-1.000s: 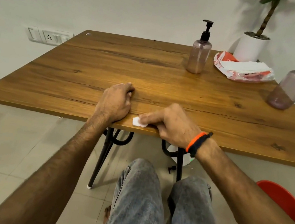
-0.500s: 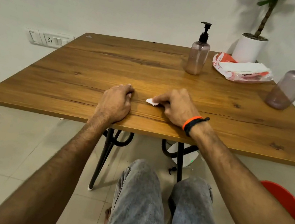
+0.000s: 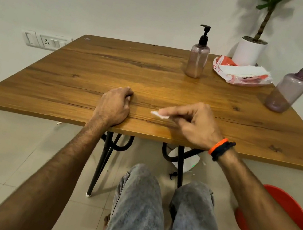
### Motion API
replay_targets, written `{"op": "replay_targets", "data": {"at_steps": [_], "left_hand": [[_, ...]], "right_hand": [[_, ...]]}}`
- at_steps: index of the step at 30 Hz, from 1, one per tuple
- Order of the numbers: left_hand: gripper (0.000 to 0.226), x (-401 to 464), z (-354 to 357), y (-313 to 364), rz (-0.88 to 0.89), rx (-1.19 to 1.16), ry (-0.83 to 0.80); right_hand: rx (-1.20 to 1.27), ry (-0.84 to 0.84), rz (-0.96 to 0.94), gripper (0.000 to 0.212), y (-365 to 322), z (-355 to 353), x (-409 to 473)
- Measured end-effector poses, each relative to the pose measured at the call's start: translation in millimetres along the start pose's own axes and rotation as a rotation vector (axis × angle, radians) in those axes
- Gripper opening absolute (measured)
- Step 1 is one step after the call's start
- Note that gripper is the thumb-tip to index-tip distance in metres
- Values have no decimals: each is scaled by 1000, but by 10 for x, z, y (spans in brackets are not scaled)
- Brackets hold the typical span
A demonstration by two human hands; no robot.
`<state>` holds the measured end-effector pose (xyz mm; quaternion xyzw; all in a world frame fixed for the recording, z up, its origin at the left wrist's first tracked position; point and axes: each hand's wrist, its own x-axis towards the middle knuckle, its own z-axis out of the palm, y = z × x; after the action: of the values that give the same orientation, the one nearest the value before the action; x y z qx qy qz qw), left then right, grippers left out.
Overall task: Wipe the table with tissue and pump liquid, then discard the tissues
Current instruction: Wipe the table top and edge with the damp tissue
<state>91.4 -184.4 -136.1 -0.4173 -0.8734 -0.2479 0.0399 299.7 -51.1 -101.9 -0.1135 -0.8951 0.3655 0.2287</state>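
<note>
Against white wall (image 3: 125, 0) — bare wooden table (image 3: 114, 68)

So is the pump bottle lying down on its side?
No, the pump bottle stands upright on the far part of the table.

A plain white wall (image 3: 125, 0) with a switch plate (image 3: 45, 41) stands over a shiny tiled floor (image 3: 8, 161), by a potted plant (image 3: 250, 49).
</note>
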Motion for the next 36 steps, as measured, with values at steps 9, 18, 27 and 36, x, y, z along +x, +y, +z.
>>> {"op": "replay_targets", "data": {"at_steps": [9,18,27,36], "left_hand": [[38,-7,-22,9,5,-9,-20],[37,-15,-32,34,-11,-14,-21],[38,-39,-41,44,-8,-15,-30],[38,-56,-67,63,-10,-32,-42]], "right_hand": [[-407,-53,93,40,171,92,173],[-51,-65,-55,44,-9,-5,-363],[-440,-28,180,41,298,-143,154],[-207,-85,-83,48,70,34,-517]]}}
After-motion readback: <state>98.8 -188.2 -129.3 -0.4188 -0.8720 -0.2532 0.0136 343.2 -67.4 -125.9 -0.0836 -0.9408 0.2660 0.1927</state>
